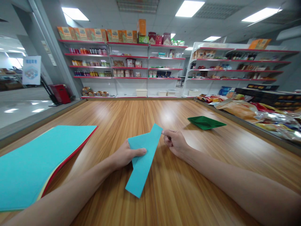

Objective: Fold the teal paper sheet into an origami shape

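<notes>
Folded blue paper (144, 164), one, over the middle of the wood-grained surface (113, 116); left hand (124, 154) pinching it, thumb uppermost; right hand (176, 142) curled at its far right corner, grip unclear. Folded green paper (205, 123), one, far right. Stacked coloured sheets (47, 157), blue on top, left.

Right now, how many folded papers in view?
2: the blue paper in the left hand, and the green paper on the table, right of the right hand. More could be hidden.
</notes>
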`<state>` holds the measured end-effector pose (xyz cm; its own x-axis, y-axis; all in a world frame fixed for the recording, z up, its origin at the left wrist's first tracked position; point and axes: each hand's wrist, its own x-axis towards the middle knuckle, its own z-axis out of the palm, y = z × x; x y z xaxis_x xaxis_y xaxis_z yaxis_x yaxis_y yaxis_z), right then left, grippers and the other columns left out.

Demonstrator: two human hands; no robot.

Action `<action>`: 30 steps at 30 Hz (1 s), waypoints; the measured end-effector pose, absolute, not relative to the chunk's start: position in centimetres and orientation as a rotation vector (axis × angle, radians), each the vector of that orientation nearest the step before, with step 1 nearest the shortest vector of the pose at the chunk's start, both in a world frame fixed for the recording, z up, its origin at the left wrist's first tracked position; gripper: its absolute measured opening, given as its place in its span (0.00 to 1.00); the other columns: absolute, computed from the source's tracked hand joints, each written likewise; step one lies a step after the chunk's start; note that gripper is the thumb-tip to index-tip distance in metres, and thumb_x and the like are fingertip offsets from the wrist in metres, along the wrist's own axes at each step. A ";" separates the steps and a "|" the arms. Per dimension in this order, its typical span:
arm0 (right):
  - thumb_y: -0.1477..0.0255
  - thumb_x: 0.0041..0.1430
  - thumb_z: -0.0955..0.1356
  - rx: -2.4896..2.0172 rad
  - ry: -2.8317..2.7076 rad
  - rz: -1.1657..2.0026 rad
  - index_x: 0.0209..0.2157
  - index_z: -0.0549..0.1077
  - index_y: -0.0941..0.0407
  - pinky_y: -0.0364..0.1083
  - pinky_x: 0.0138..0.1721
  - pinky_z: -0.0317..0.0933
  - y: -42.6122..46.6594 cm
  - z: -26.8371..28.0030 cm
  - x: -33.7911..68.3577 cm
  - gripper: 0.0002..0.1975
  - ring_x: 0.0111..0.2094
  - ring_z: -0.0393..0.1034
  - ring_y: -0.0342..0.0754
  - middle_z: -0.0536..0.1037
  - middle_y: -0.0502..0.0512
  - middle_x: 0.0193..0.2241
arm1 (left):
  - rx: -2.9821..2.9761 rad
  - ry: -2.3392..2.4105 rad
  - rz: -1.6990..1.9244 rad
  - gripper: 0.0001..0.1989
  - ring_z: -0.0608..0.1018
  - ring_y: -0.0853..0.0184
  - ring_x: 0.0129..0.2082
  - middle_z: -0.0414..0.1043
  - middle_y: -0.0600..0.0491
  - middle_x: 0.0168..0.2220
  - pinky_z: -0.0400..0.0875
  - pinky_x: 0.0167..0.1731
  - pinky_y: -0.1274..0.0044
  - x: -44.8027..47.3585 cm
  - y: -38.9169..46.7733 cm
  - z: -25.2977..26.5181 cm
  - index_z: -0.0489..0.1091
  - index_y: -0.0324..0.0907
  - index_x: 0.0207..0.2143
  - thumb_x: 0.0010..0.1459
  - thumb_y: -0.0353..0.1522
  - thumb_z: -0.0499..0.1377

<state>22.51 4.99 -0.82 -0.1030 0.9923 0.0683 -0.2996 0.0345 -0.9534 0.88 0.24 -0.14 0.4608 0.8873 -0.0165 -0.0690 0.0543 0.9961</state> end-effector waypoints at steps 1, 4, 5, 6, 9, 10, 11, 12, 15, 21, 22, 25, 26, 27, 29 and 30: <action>0.70 0.42 0.71 -0.889 -1.082 1.374 0.15 0.65 0.58 0.41 0.14 0.35 5.0 -0.9 22.5 0.12 0.13 0.48 0.36 0.61 0.45 0.10 | 1.315 0.812 0.861 0.15 0.70 0.70 0.25 0.70 0.53 0.27 0.66 0.27 0.78 0.8 0.3 -0.2 0.71 0.36 0.33 0.44 0.37 0.67; 0.70 0.43 0.71 -0.886 -1.078 1.358 0.15 0.64 0.58 0.41 0.14 0.35 5.0 -1.0 22.5 0.13 0.14 0.48 0.36 0.61 0.45 0.11 | 1.314 0.823 0.857 0.16 0.70 0.70 0.25 0.70 0.53 0.28 0.66 0.27 0.78 0.7 0.2 -0.1 0.71 0.36 0.33 0.44 0.37 0.67; 0.70 0.43 0.71 -0.884 -1.082 1.356 0.15 0.64 0.58 0.41 0.14 0.35 5.0 -1.0 22.5 0.13 0.14 0.48 0.36 0.61 0.45 0.11 | 1.313 0.828 0.856 0.16 0.70 0.69 0.25 0.70 0.52 0.28 0.66 0.27 0.78 0.7 0.2 0.0 0.72 0.36 0.33 0.44 0.37 0.67; 0.70 0.44 0.71 -0.881 -1.088 1.355 0.15 0.63 0.57 0.41 0.14 0.35 5.0 -1.0 22.4 0.14 0.13 0.48 0.36 0.61 0.45 0.11 | 1.314 0.833 0.852 0.16 0.70 0.69 0.26 0.70 0.52 0.28 0.67 0.28 0.77 0.7 0.2 0.1 0.72 0.36 0.34 0.44 0.37 0.67; 0.70 0.44 0.70 -0.863 -1.117 1.355 0.14 0.62 0.57 0.41 0.15 0.37 5.0 -1.1 22.4 0.14 0.13 0.47 0.36 0.60 0.44 0.10 | 1.337 0.841 0.849 0.16 0.71 0.69 0.26 0.70 0.52 0.28 0.66 0.27 0.77 0.7 0.1 0.2 0.72 0.36 0.34 0.44 0.37 0.67; 0.71 0.45 0.69 -0.854 -1.129 1.355 0.14 0.62 0.57 0.41 0.15 0.37 5.0 -1.1 22.4 0.14 0.13 0.47 0.36 0.60 0.44 0.10 | 1.354 0.843 0.850 0.16 0.71 0.69 0.26 0.70 0.52 0.28 0.66 0.27 0.77 0.7 0.1 0.3 0.72 0.37 0.34 0.44 0.37 0.67; 0.71 0.45 0.69 -0.844 -1.143 1.353 0.14 0.62 0.57 0.41 0.15 0.37 5.0 -1.1 22.4 0.14 0.13 0.47 0.36 0.60 0.44 0.10 | 1.372 0.846 0.857 0.16 0.70 0.69 0.26 0.70 0.52 0.28 0.66 0.27 0.77 0.7 0.0 0.3 0.71 0.37 0.33 0.45 0.37 0.66; 0.71 0.46 0.68 -0.835 -1.156 1.350 0.14 0.61 0.57 0.42 0.15 0.37 5.0 -1.1 22.4 0.14 0.13 0.47 0.36 0.60 0.44 0.10 | 1.391 0.851 0.867 0.15 0.70 0.69 0.26 0.70 0.52 0.28 0.66 0.28 0.77 0.7 0.0 0.2 0.71 0.37 0.33 0.45 0.37 0.66; 0.71 0.48 0.67 -0.817 -1.210 1.357 0.15 0.62 0.57 0.42 0.15 0.37 4.9 -1.1 22.5 0.13 0.12 0.48 0.36 0.60 0.44 0.10 | 1.426 0.877 0.910 0.15 0.71 0.68 0.26 0.71 0.52 0.28 0.66 0.28 0.77 0.9 -0.2 0.1 0.71 0.37 0.33 0.45 0.38 0.66; 0.69 0.48 0.68 -0.811 -1.288 1.431 0.16 0.62 0.57 0.42 0.16 0.37 4.5 -0.7 22.4 0.13 0.13 0.48 0.36 0.62 0.44 0.11 | 1.432 0.898 0.960 0.15 0.70 0.68 0.26 0.70 0.53 0.27 0.66 0.27 0.77 1.1 -0.2 0.0 0.70 0.37 0.33 0.46 0.38 0.65; 0.69 0.48 0.68 -0.815 -1.302 1.434 0.16 0.62 0.57 0.42 0.16 0.37 4.3 -0.6 22.3 0.13 0.13 0.48 0.36 0.62 0.44 0.11 | 1.430 0.899 0.966 0.15 0.70 0.68 0.26 0.70 0.53 0.27 0.66 0.27 0.77 1.1 -0.2 0.0 0.70 0.38 0.33 0.46 0.38 0.65; 0.68 0.49 0.68 -0.831 -1.367 1.445 0.17 0.62 0.57 0.41 0.16 0.37 3.9 -0.5 22.1 0.13 0.13 0.49 0.36 0.62 0.44 0.10 | 1.426 0.908 0.986 0.15 0.69 0.69 0.25 0.69 0.53 0.26 0.66 0.27 0.78 1.2 -0.3 0.2 0.69 0.38 0.32 0.46 0.39 0.65; 0.68 0.49 0.68 -0.839 -1.393 1.446 0.17 0.62 0.57 0.41 0.16 0.38 3.7 -0.5 22.0 0.14 0.13 0.49 0.36 0.63 0.45 0.10 | 1.422 0.912 0.998 0.15 0.69 0.70 0.25 0.68 0.54 0.26 0.66 0.26 0.78 1.3 -0.3 0.3 0.69 0.38 0.31 0.46 0.39 0.65; 0.68 0.50 0.68 -0.845 -1.420 1.446 0.18 0.62 0.57 0.41 0.16 0.38 3.6 -0.5 22.0 0.14 0.13 0.49 0.36 0.63 0.45 0.11 | 1.416 0.913 1.010 0.16 0.68 0.70 0.24 0.68 0.54 0.26 0.65 0.26 0.78 1.4 -0.4 0.4 0.68 0.38 0.31 0.45 0.40 0.65; 0.67 0.50 0.68 -0.858 -1.465 1.445 0.18 0.63 0.57 0.41 0.17 0.39 3.2 -0.6 21.8 0.13 0.13 0.50 0.36 0.65 0.45 0.11 | 1.408 0.914 1.029 0.16 0.68 0.70 0.24 0.68 0.54 0.25 0.65 0.26 0.78 1.5 -0.5 0.4 0.68 0.38 0.30 0.45 0.40 0.65; 0.67 0.50 0.68 -0.861 -1.481 1.446 0.19 0.63 0.57 0.41 0.17 0.39 3.0 -0.6 21.7 0.13 0.13 0.50 0.36 0.65 0.46 0.11 | 1.408 0.914 1.042 0.16 0.68 0.70 0.24 0.68 0.54 0.25 0.65 0.26 0.78 1.5 -0.5 0.4 0.68 0.38 0.30 0.45 0.40 0.65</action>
